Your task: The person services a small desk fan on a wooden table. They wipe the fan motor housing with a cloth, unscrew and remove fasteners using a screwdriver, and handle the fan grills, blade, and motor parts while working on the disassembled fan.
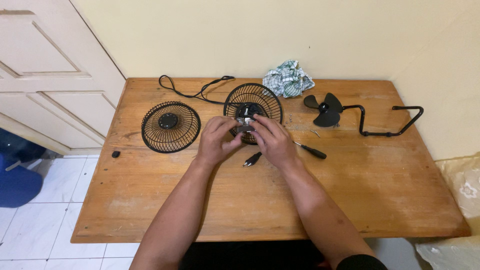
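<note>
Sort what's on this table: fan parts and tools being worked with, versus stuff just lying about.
In the job:
rear grille with motor, held by left hand and right hand
front grille
blade
stand
screwdriver
screws
plug

Lying about:
cloth
small black cap

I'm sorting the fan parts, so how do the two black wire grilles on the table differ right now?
The left grille lies alone, flat and untouched, with a round black cap at its centre. The middle grille carries the motor, and the left hand and right hand work at its front. Both are round black wire cages.
</note>
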